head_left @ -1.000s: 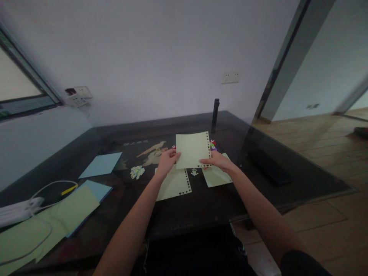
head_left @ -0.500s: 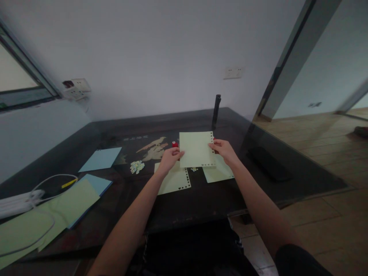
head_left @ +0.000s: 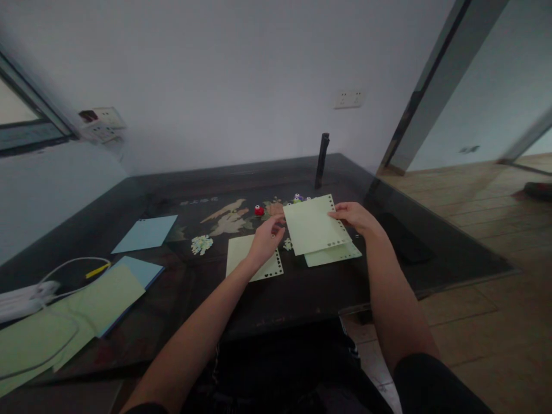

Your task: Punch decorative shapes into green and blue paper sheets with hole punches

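**Right hand holds the punched sheet over the desk**

Your right hand (head_left: 356, 217) pinches the far right edge of a pale green sheet (head_left: 314, 229), fingers closed on it near the row of punched holes. The sheet hangs tilted, just above a second green sheet (head_left: 340, 254) lying flat on the dark table (head_left: 302, 299), and covers most of it. Your left hand (head_left: 268, 238) is off the paper, fingers loosely curled and apart, holding nothing; it hovers just left of the held sheet and over the top right corner of a third green sheet (head_left: 245, 261), whose right and lower edges carry heart-shaped holes.

Between that sheet and the held one lies a small scatter of punched bits (head_left: 287, 244). Beyond your left hand sits a small red punch (head_left: 259, 210), and more small colourful punches (head_left: 297, 198) stand behind the held sheet's top edge. A black upright post (head_left: 321, 160) rises at the table's back. Left of the middle lies a heap of paper cut-outs (head_left: 200, 244), then a blue sheet (head_left: 144, 234). At the far left, more green and blue paper (head_left: 86, 307) lies under a white cable (head_left: 69, 265).
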The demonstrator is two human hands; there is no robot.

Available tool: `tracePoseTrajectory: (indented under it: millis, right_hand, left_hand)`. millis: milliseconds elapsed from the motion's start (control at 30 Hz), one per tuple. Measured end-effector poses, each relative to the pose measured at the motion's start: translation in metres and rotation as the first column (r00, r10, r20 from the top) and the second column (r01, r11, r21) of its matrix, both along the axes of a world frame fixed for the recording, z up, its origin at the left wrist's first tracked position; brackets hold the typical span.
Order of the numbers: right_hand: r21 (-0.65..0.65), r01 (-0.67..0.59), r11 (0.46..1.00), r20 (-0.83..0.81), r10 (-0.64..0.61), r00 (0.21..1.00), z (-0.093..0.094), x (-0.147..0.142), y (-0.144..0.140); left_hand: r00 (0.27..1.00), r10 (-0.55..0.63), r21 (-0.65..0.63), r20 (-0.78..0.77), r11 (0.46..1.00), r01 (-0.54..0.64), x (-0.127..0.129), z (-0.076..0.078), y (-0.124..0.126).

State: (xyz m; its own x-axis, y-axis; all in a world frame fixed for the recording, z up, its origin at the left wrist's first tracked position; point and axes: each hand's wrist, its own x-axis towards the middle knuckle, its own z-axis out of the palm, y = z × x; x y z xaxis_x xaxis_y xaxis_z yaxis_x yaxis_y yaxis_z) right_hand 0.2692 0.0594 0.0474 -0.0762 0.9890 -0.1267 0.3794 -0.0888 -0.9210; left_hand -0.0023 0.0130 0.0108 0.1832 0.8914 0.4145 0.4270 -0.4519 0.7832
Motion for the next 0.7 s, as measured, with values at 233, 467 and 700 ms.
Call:
tracePoseTrajectory:
  millis: [233, 467, 700]
  right_hand:
    - [-0.061, -0.026, 0.998, 0.160, 0.036, 0.986, -0.003, 0.029, -0.006]
    - [-0.086, 0.049, 0.995, 0.210, -0.030, 0.977, -0.013, 0.025, -0.007]
    - [-0.120, 0.053, 0.991, 0.228, -0.025, 0.973, -0.018, 0.027, -0.002]
  left_hand:
    - [0.906, -0.064, 0.127, -0.418, 0.984, 0.128, 0.013, -0.007, -0.016]
    - [0.787, -0.051, 0.106, -0.614, 0.984, 0.146, 0.021, -0.011, -0.026]
    - [0.762, -0.066, 0.103, -0.644, 0.980, 0.172, 0.025, -0.011, -0.030]
